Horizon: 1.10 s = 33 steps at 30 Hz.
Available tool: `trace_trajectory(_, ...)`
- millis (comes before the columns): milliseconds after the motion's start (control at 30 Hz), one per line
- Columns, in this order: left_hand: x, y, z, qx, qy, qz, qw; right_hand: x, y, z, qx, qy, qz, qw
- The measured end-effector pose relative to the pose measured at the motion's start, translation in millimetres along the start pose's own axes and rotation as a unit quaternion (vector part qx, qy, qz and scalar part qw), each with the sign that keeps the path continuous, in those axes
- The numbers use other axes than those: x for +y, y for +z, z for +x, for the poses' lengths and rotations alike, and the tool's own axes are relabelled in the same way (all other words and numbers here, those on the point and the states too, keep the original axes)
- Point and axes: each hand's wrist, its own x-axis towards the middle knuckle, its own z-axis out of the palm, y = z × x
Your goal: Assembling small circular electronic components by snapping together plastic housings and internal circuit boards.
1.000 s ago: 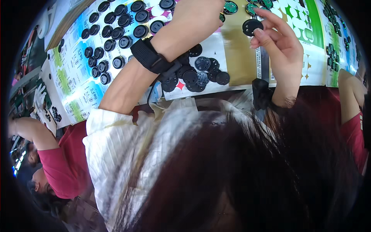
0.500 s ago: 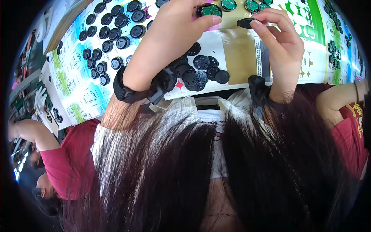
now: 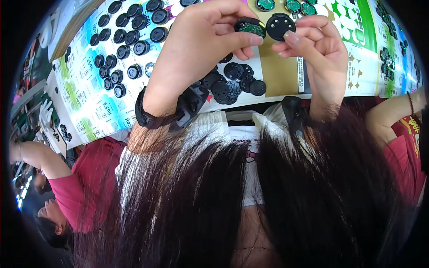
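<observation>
Raised together since a moment ago: left hand [image 3: 201, 42] pinching a round green board [image 3: 251, 27], right hand [image 3: 319, 44] pinching a matte black disc [image 3: 280, 26], above piled discs [image 3: 232, 85] on the desk [image 3: 277, 76].

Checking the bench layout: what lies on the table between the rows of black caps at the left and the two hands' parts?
In the head view, a loose pile of black discs lies there, below the hands.

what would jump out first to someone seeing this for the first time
Top centre, the left hand pinches a round black part with a green circuit board, while the right hand holds a round black cap beside it. Beneath them, a pile of black round caps lies on the printed table cover; dark hair fills the lower half.
</observation>
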Motion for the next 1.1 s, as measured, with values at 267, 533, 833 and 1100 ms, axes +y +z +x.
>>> trace_trajectory(267,1,-1,-1,-0.030,-0.009,-0.052,0.998,-4,7,-3,-0.043,-0.023,-0.052,0.997)
trace_trajectory(533,0,3,-2,-0.045,-0.009,-0.097,0.994,0,11,-6,-0.013,-0.075,-0.174,0.982)
trace_trajectory(833,4,1,-9,-0.035,-0.017,-0.154,0.987,-5,22,1,0.017,-0.321,-0.500,0.804)
trace_trajectory(1100,-2,-1,-5,-0.076,-0.009,-0.295,0.952,-16,25,-5,0.011,-0.321,-0.474,0.820)
